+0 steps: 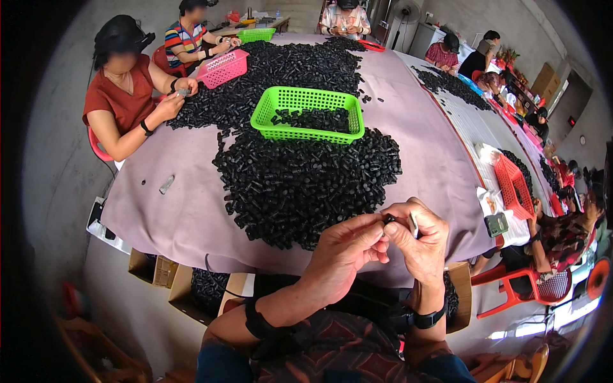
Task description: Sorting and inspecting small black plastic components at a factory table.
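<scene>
Both hands, left (345, 252) and right (418, 239), are pinching one small black part (388, 219) between fingertips; slipping, it is likely dropping unnoticed into the pile (306, 182) just beyond the grip.

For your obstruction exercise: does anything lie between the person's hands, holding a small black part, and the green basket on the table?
Yes. A broad pile of small black parts covers the cloth between the hands (left hand, right hand), which pinch the small black part, and the green basket.
</scene>
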### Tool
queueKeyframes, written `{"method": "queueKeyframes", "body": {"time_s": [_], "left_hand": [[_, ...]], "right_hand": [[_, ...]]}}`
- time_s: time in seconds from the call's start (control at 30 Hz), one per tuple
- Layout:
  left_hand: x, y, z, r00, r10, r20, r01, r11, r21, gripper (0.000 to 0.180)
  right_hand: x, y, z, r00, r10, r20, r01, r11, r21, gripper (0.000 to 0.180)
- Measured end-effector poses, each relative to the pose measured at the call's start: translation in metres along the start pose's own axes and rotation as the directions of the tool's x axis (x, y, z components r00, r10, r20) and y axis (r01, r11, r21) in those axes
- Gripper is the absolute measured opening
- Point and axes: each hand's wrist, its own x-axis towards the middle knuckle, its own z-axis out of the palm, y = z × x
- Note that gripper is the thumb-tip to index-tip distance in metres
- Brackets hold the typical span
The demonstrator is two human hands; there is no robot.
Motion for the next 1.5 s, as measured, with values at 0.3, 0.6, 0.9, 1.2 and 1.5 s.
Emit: {"method": "queueKeyframes", "body": {"time_s": [0.3,0.6,0.9,1.2,1.5], "left_hand": [[0.002,-0.004,-0.002,0.999,-0.032,-0.003,0.032,0.999,-0.031,0.02],[0.008,0.003,-0.006,0.999,-0.022,-0.03,0.021,0.998,-0.051,0.019],[0.002,-0.011,-0.003,0.997,-0.067,-0.05,0.063,0.996,-0.069,0.021],[0.008,-0.02,-0.01,1.0,0.013,0.022,-0.012,0.999,-0.041,0.017],[0.011,-0.015,-0.01,0.999,-0.004,0.052,0.004,1.0,0.0,0.018]], "right_hand": [[-0.002,0.008,0.0,0.996,0.06,-0.061,-0.059,0.998,0.019,0.009],[0.008,0.013,0.006,0.999,0.045,0.005,-0.045,0.979,0.199,0.006],[-0.006,0.012,-0.002,0.987,0.109,-0.122,-0.108,0.994,0.01,0.008],[-0.003,0.017,0.007,0.992,-0.082,-0.098,0.076,0.995,-0.066,0.022],[0.0,0.021,0.008,0.995,0.006,-0.102,0.002,0.997,0.073,0.02]]}}
